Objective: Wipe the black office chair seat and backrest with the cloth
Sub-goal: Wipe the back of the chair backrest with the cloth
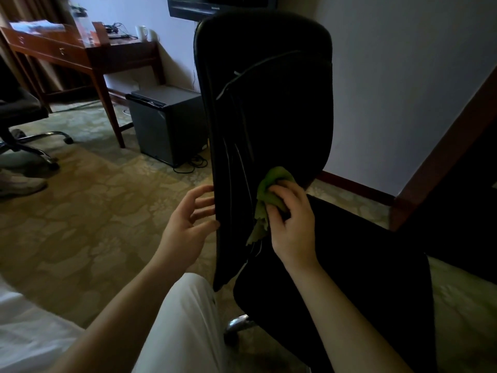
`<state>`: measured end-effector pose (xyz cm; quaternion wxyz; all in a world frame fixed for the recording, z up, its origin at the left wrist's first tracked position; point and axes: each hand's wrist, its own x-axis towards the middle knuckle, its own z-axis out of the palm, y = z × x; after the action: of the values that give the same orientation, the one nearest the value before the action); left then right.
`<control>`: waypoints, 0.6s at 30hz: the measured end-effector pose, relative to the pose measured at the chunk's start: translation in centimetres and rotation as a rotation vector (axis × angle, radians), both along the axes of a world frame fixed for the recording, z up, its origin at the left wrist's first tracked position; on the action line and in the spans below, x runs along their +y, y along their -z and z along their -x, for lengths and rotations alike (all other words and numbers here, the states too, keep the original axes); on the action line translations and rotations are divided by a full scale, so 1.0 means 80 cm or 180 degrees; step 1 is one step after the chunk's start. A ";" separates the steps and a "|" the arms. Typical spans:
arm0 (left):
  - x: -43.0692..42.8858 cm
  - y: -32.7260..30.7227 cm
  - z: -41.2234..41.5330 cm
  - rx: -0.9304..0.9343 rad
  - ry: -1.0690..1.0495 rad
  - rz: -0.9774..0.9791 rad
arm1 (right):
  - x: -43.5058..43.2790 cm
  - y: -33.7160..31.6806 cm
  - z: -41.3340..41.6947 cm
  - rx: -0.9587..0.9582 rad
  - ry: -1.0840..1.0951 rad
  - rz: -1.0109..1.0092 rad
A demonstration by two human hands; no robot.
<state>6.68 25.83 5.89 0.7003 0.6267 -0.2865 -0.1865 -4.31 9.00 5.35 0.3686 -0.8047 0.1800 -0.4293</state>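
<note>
The black office chair stands in front of me, its tall backrest upright and its seat stretching to the lower right. My right hand grips a bunched green cloth and presses it against the lower part of the backrest, with a loose corner of cloth hanging down. My left hand is at the backrest's left edge, fingers spread and lightly curved, the fingertips touching the edge.
A wooden desk with mugs and cables stands at the back left, a small black fridge beside it. Another chair's wheeled base is at far left. A dark wooden frame rises at right. Patterned carpet covers the floor.
</note>
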 end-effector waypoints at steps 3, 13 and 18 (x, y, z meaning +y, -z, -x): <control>-0.004 0.004 0.006 -0.0271 -0.0197 -0.0188 | 0.001 0.025 0.010 0.0187 0.0054 -0.0378; -0.008 0.000 0.017 -0.0484 -0.0258 -0.0318 | 0.009 -0.017 -0.001 -0.0180 -0.0059 -0.0140; -0.005 0.000 0.013 -0.0407 -0.0244 -0.0302 | -0.005 -0.001 0.000 0.0140 -0.0122 0.0239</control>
<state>5.60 25.44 5.86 0.6567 0.6803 -0.2974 -0.1326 -4.34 8.63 5.40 0.3422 -0.8305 0.1563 -0.4108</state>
